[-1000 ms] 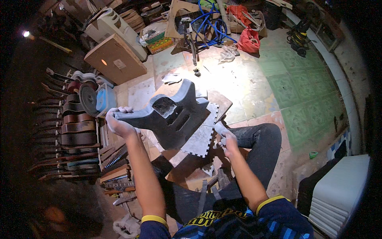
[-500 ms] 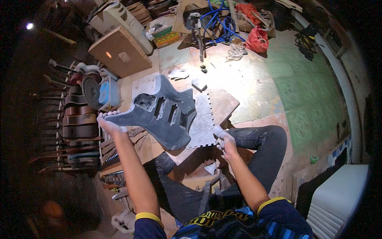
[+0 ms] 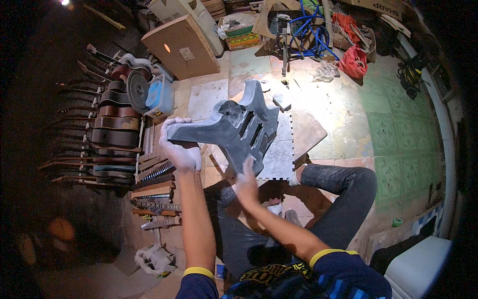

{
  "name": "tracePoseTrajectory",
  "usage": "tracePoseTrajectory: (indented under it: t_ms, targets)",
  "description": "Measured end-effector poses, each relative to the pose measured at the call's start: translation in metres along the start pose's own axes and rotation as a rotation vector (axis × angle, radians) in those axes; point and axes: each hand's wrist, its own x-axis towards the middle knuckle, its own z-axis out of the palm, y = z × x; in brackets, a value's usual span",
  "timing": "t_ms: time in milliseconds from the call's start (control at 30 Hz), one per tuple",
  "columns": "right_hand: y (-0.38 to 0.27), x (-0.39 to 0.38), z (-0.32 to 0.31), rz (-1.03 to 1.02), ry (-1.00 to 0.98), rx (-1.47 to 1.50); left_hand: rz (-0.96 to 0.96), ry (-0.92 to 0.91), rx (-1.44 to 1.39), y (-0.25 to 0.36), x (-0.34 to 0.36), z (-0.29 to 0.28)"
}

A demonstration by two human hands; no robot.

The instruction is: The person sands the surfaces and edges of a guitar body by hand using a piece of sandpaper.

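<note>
A grey electric guitar body with cut-out cavities is held up in front of me, tilted, its surface dusty. My left hand, white with dust, grips the long narrow end on its left, palm up with the fingertips showing behind the edge. At the lower edge of the body, my right hand has its fingers against the face. Motion smears that hand, so how its fingers are bent does not show. Behind the body lies a pale foam mat with toothed edges.
Several guitars stand in a row at the left, near a blue-and-white plastic container. A brown board leans farther back. Blue hose and a red bag lie at the far side. Guitar necks rest beside my left forearm.
My right hand has moved left from beside my right knee onto the guitar body. The body, still in my left hand, is tilted differently, and the whole view has shifted.
</note>
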Motion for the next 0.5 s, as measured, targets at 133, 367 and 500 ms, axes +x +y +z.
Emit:
tracePoseTrajectory:
  t_ms: [133,367,500]
  targets:
    - [-0.057,-0.004,0.021,-0.222,0.063,0.039,0.079,-0.005,0.128,0.011,-0.016,0.006]
    - [-0.046,-0.003,0.005,-0.079,0.116,0.021,0.010,-0.134,0.039,0.007,-0.031,0.016]
    - [-0.122,0.015,-0.014,-0.435,0.166,0.081,-0.043,-0.217,0.052,0.004,-0.038,0.015]
